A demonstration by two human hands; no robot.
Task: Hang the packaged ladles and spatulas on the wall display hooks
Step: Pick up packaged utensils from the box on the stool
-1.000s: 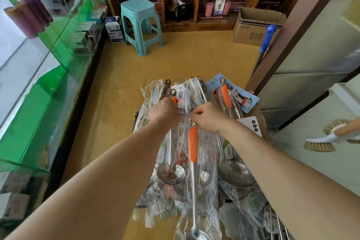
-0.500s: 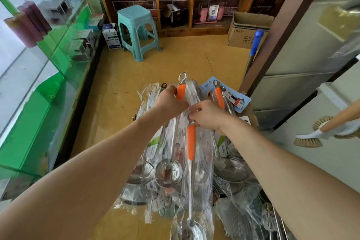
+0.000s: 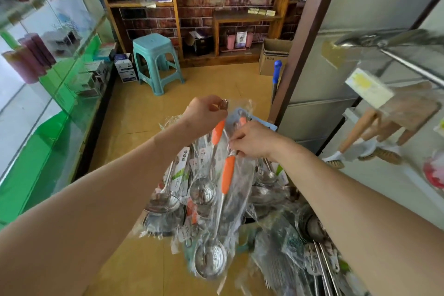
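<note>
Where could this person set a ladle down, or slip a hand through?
Bare floor lies between the teal stool, the glass counter and the left hand. Another bare patch lies before the cardboard box. Crowded: the pile of packaged utensils below the right hand, and the brushes hanging on the right.

Bright orange grips are seen on the upper ladle (image 3: 218,132) and the lower ladle (image 3: 227,176), both silver-bowled and wrapped in clear, glossy plastic. The pile of packaged utensils (image 3: 266,176) beneath is shown in silver, with white-and-green labels. The floor (image 3: 134,127) is coloured mustard yellow; the stool (image 3: 151,42) at its far edge is pale teal. The wall (image 3: 149,24) is patterned in dark red brick, framed by brown wooden shelving (image 3: 177,31). The glass display case (image 3: 48,142) is tinted green.
</note>
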